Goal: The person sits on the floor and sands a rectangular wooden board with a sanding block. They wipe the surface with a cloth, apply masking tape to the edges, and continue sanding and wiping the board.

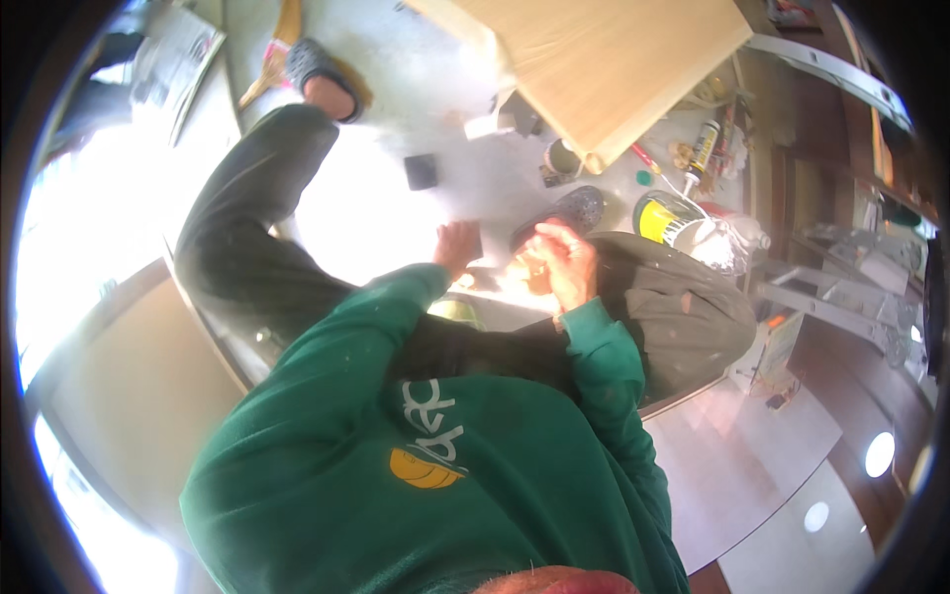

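My left hand [457,247] hangs over my lap with its fingers bent in, and glare along their edge keeps me from telling whether anything sits in them. My right hand [568,261] is beside it, a short gap away, fingers loosely curled and partly spread; I cannot tell if they pinch something, because the sunlit patch between my hands is washed out. Just below that patch, between my thighs, shows a pale green rounded thing [453,313], partly hidden by my left sleeve. The grey clog [582,206] on my right foot lies just beyond my right hand.

Farther out, a dark square pad [421,172] lies flat on the concrete floor [386,94], well apart from my left hand. My other clog [313,61] is up at the left, my leg bent wide. A large pale wooden board [633,59] spreads over the far side, its near corner beside a small open container [561,158]. To the right of that lie a green disc [644,178], a caulk cartridge [703,153] and a yellow-and-black labelled container [654,216], which is next to crumpled clear plastic [720,246].
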A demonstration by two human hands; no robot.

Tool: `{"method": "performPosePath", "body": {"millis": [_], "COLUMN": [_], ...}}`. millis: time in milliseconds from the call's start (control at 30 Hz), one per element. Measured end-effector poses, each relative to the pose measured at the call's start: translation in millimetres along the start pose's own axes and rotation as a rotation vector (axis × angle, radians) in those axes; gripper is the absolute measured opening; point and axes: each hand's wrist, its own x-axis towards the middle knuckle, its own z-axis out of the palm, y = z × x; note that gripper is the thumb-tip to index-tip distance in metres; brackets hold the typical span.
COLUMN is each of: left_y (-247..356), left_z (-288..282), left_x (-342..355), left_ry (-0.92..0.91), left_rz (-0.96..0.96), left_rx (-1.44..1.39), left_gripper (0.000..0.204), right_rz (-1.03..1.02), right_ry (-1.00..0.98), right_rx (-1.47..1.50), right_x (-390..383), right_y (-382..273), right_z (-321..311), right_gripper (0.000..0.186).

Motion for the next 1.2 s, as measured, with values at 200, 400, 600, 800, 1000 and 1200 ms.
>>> {"method": "performPosePath", "body": {"millis": [200, 400, 600, 800, 1000, 1200], "left_y": [-7, -15, -90, -57, 20, 53], "left_z": [-33, -26, -125, -365, -393, -395], "left_x": [15, 19, 62, 24, 30, 110], "left_ry": [-0.129, -0.119, -0.436, -0.409, -0.047, 0.28], "left_rz": [-0.044, -0.115, 0.162, 0.117, 0.127, -0.096], "left_rx": [-0.091, -0.271, -0.433, -0.937, -0.984, -0.584], "left_gripper": [0.094, 0.059, 0.029, 0.019, 0.025, 0.042], "right_rz": [0.075, 0.049, -0.099, -0.263, -0.255, -0.24], "right_ry": [0.021, -0.003, 0.117, -0.106, -0.121, 0.271], "right_rx": [-0.109, -0.188, -0.411, -0.124, -0.305, 0.364], "right_x": [13, 14, 18, -17, -71, -93], "right_y": [-9, -9, 0, -64, -92, -116], "right_z": [4, 6, -7, -9, -59, -157], "right_gripper": [0.029, 0.029, 0.036, 0.047, 0.037, 0.033]}}
